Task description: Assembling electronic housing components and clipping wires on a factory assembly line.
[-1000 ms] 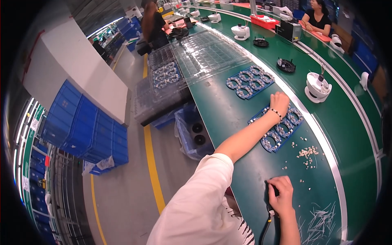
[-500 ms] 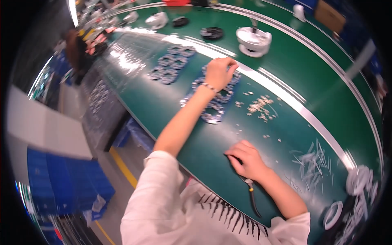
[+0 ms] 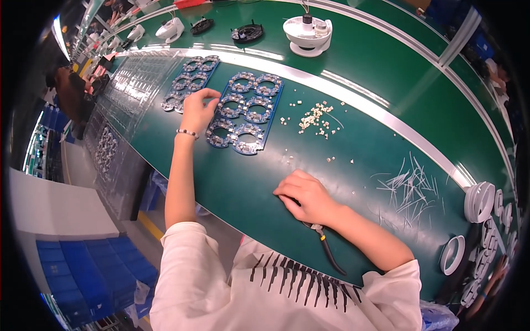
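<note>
The left hand [image 3: 197,110] sits at the left edge of the blue board [image 3: 244,112], the one with two rows of round rings, and its fingertips pinch or press that edge; the fingers are curled close, but I cannot tell if they truly grip it. Half a second ago this hand was already on the board, so it has not let go, and the board has stayed on the green table [image 3: 353,165]. A second blue board [image 3: 190,83] lies at about ten o'clock from the hand, close by. The right hand [image 3: 306,196] is now flat on the table, closed loosely over the pliers [image 3: 326,248], whose dark handles poke out toward five o'clock. A second ago that hand held the tool up near the body; now it has come down and rests. That looks like a pause in cutting while the board gets shifted or checked. Small white bits [image 3: 316,117] lie at two o'clock from the board. Thin cut wires [image 3: 411,185] lie at three o'clock from the right hand. White rings [image 3: 479,201] sit further right.
</note>
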Tool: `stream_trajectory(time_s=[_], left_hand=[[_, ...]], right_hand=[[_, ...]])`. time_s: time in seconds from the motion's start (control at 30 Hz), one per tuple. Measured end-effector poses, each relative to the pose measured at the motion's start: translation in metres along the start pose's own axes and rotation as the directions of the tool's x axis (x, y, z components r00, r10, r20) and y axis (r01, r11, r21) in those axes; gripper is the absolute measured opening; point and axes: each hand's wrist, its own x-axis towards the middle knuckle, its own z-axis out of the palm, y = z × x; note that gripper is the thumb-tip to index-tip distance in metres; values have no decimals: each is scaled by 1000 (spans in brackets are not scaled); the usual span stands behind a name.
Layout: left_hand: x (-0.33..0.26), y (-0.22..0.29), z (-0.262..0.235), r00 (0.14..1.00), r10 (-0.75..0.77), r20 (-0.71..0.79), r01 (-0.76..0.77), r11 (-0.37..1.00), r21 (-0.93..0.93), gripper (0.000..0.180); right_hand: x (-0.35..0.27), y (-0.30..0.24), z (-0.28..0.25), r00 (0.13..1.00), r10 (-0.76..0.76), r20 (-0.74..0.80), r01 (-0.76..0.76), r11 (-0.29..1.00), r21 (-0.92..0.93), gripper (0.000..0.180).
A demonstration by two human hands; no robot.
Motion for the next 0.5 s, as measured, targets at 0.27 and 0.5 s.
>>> stream_trajectory(time_s=[0.27, 0.5], left_hand=[[-4, -7, 9, 996, 65, -58, -55, 987, 154, 17], [1, 13, 21, 993, -89, -75, 112, 900, 422, 18]], right_hand=[[2, 0, 0, 1000, -3, -6, 3, 1000, -3, 10], [1, 2, 0, 1000, -25, -11, 25, 1000, -14, 15]])
